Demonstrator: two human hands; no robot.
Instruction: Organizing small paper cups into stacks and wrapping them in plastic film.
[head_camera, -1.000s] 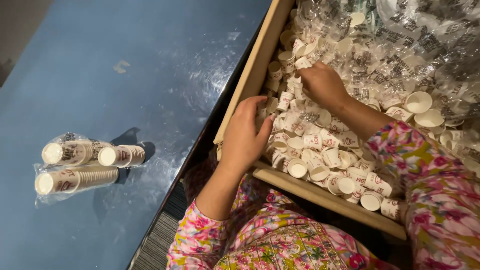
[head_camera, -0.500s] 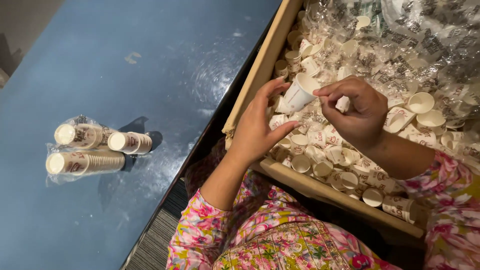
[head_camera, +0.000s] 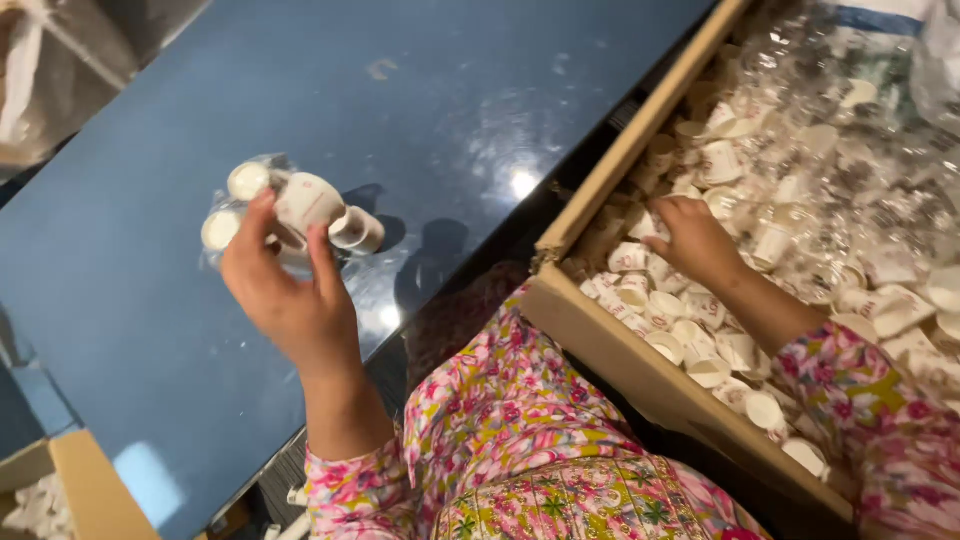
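Nearest the camera, two floral sleeves in pink, green and yellow cover the person's arms and chest. The left hand is raised over the blue table, palm toward the camera, with thumb and fingers partly curled around one small white paper cup; the cup is pinched near its rim and lies tilted, mouth toward the left. Directly behind that cup, on the table, lie bagged cup stacks (clear plastic sleeves holding nested cups on their sides), and the hand partly hides them; whether the held cup touches the bags cannot be told. The table surface is glossy and shows light reflections near its right edge. At lower left, a brown carton corner shows beside the table. To the right of the table stands a large cardboard box, its near wall running diagonally from lower right to upper centre. The box is filled with loose cups, white with small red markings, lying at all angles. The right hand reaches into the box, palm down, fingers loosely bent and resting on the loose cups; whether it has hold of any cup cannot be told. Farther back in the box, crumpled clear plastic wrap covers more cups.
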